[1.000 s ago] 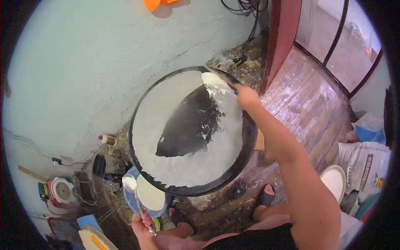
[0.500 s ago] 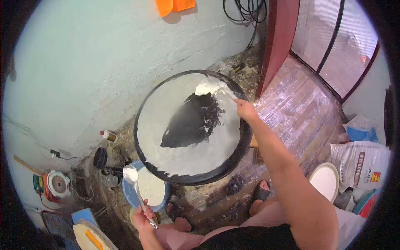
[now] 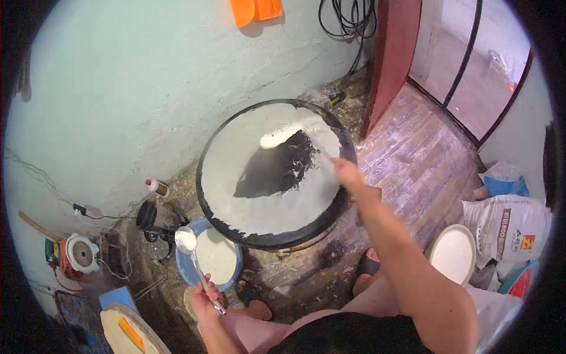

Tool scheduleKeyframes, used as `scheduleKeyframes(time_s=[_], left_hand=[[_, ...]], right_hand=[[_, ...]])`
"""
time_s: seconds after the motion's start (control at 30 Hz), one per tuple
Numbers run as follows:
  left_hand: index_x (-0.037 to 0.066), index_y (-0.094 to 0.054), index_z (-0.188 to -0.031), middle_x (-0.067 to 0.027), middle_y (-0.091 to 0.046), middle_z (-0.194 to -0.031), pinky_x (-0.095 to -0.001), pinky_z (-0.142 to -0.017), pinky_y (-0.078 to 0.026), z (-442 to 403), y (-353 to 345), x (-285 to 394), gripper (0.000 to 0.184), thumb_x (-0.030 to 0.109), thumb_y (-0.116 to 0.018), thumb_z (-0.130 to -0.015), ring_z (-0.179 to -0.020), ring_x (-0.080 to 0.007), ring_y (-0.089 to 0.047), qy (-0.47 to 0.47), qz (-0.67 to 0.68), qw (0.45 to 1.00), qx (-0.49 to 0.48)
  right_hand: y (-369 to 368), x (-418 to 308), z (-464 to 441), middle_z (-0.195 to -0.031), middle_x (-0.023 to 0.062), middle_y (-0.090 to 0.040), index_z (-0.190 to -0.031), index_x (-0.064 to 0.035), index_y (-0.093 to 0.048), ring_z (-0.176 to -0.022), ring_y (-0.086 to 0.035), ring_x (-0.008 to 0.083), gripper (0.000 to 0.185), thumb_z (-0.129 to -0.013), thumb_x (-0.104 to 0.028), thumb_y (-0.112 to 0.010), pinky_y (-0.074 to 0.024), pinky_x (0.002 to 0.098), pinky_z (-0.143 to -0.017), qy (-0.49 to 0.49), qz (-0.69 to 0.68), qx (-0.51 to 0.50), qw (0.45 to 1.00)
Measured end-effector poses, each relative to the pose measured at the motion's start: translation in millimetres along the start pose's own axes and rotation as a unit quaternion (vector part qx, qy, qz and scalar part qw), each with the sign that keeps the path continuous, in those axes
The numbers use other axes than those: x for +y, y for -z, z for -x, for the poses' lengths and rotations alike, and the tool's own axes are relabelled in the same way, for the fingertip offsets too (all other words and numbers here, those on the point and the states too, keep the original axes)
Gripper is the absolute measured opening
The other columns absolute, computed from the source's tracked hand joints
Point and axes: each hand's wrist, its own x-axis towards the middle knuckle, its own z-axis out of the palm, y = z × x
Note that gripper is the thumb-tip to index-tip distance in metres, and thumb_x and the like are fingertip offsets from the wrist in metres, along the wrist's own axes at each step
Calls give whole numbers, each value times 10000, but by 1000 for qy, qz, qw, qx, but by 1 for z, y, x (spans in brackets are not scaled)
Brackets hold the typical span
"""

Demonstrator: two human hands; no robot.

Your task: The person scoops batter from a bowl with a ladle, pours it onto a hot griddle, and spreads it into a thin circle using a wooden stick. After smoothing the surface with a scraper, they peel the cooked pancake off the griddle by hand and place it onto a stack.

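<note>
My right hand (image 3: pixel 348 172) is closed round the handle of a thin spreader, whose far part is blurred over the batter. Beneath it lies a large round black griddle (image 3: pixel 268 171), coated with a pale layer of batter (image 3: pixel 253 221) except for a dark bare patch in the middle. A thick white mound of batter (image 3: pixel 282 136) sits at the upper edge of that patch. My left hand (image 3: pixel 204 299) grips a metal ladle (image 3: pixel 195 264) by its handle. White batter fills the ladle's bowl, which is held over a blue bucket (image 3: pixel 184 274) of batter.
Left of the bucket stand a black device (image 3: pixel 154 221), a bottle (image 3: pixel 157 188) and a blower (image 3: pixel 81 252). At right are a white basin (image 3: pixel 437 256), a printed sack (image 3: pixel 504 227) and a red door (image 3: pixel 392 65). A pale wall (image 3: pixel 141 88) rises behind the griddle.
My right hand has moved down toward my body along the griddle's right side. The batter mound has shifted left and is longer. My left hand still holds the ladle over the bucket.
</note>
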Motion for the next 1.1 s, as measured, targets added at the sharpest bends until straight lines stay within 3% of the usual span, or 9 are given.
scheduleKeyframes(time_s=[0.13, 0.3, 0.43, 0.53, 0.63, 0.7, 0.87, 0.97, 1.1], left_hand=[[-57, -478, -1032, -70, -483, -672, -215, -392, -339, 4, -1, 0, 315, 194, -398, -860, -473, -102, -403, -7, 15, 1000, -17], [-39, -485, -1003, -84, -481, -674, -231, -383, -332, 3, 8, 1, 286, 194, -422, -849, -469, -124, -398, 10, 26, 999, -27], [-35, -479, -1010, -84, -473, -669, -229, -379, -321, 2, 14, 5, 290, 201, -403, -859, -462, -123, -381, 2, 32, 999, -12], [-35, -475, -1019, -81, -472, -674, -228, -389, -325, 1, 17, 8, 287, 193, -403, -860, -470, -122, -386, 6, 24, 999, -37], [-39, -474, -1023, -77, -472, -684, -227, -401, -331, 5, 13, 6, 294, 197, -408, -861, -479, -118, -390, -1, 12, 999, -31], [-41, -472, -1026, -76, -470, -686, -226, -406, -333, 3, 14, 6, 297, 200, -406, -865, -484, -116, -391, 4, 13, 999, -36], [-45, -489, -1026, -79, -481, -652, -212, -375, -322, 7, 8, 3, 302, 190, -371, -877, -457, -108, -380, -12, -5, 1000, -13], [-46, -487, -1028, -83, -486, -656, -211, -373, -319, 4, 16, 4, 305, 190, -369, -876, -458, -108, -379, -12, -2, 1000, -24], [-32, -476, -1005, -69, -464, -687, -215, -386, -323, 9, 13, 5, 275, 191, -387, -871, -470, -107, -383, -9, -17, 1000, -21]], right_hand=[[-4, -64, 27, -962, 161, -586, -1041, -167, -587, -904, -557, 323, 289, -821, -217, -407, -437, 412, -771, 72, -10, -150, 986], [-10, -76, 23, -995, 138, -586, -1048, -169, -583, -932, -553, 298, 277, -834, -228, -415, -434, 389, -798, 11, 16, -61, 998], [-13, -78, 36, -1011, 124, -583, -1083, -186, -560, -942, -552, 284, 283, -841, -233, -422, -428, 393, -810, 118, 64, -132, 982], [25, -93, 49, -1009, 122, -585, -1083, -184, -561, -957, -546, 280, 281, -839, -227, -428, -422, 391, -826, 54, 90, -194, 975], [4, -65, 42, -1013, 116, -586, -1094, -189, -555, -972, -541, 272, 289, -843, -245, -424, -409, 390, -847, -16, 78, -83, 993], [-31, -51, 38, -1011, 114, -587, -1089, -186, -562, -964, -544, 270, 295, -839, -270, -430, -412, 391, -842, 113, 47, -114, 986], [15, -95, 65, -992, 103, -596, -1054, -224, -583, -913, -560, 292, 277, -828, -302, -443, -443, 373, -792, 135, 89, -233, 959], [11, -81, 59, -988, 99, -598, -1046, -214, -588, -896, -565, 299, 269, -829, -291, -449, -449, 368, -780, 34, 103, -126, 986], [-35, -65, 66, -1016, 100, -589, -1055, -218, -585, -957, -544, 284, 263, -840, -261, -441, -426, 377, -818, 155, 25, -171, 973]])
